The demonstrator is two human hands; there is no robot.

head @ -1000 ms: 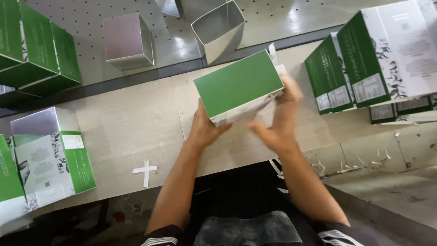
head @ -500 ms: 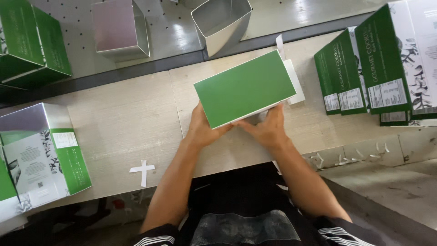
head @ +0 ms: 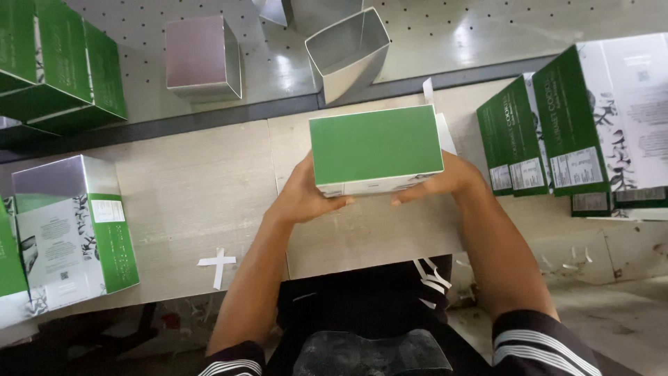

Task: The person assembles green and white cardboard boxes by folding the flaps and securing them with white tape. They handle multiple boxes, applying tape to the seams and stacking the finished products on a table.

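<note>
Beige worktable [head: 174, 188], green box [head: 376, 145] gripped between both hands, left [head: 306, 198], right [head: 438, 182], underneath.

seven green boxes [head: 376, 146], three silver sleeves [head: 348, 52]

Green box [head: 376, 145]: matt-green printed cardboard. Open sleeve [head: 348, 52]: shiny silver, probably foil-lined card. Bench [head: 174, 195]: pale, dull, wood-grained. Back panel [head: 487, 28]: perforated grey metal.

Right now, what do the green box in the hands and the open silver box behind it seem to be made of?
Green box: probably printed cardboard, smooth with a slight sheen; thin folded edges and a white flap show. Silver box: looks like foil-faced card or thin metal; its walls are shiny and mirror the light, so I cannot tell which.
</note>
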